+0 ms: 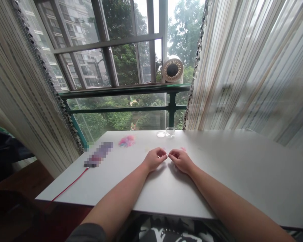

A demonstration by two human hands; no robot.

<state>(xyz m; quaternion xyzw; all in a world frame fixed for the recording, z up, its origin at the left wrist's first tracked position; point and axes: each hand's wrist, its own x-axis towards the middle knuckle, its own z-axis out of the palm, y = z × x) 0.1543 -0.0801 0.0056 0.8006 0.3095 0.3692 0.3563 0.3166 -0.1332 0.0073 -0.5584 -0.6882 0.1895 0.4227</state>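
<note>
My left hand (155, 159) and my right hand (181, 160) meet fingertip to fingertip above the white table, almost touching. Both are closed in a pinch; whatever lies between the fingertips is too small to name. Just behind my right hand is a small pink bit (183, 149), and some faint coloured bits lie behind my left hand, partly hidden. Farther left sits a loose heap of small pink, orange and blue pieces (127, 141). A clear round jar (170, 132) stands at the table's back edge, with a round clear lid (161, 134) lying beside it.
The white table (229, 181) reaches to the window railing (121, 109). On its left lies a pixelated flat object (98, 154), with a red cable (69, 186) running over the edge. A round white device (172, 69) stands by the window. Curtains (242, 67) hang on both sides.
</note>
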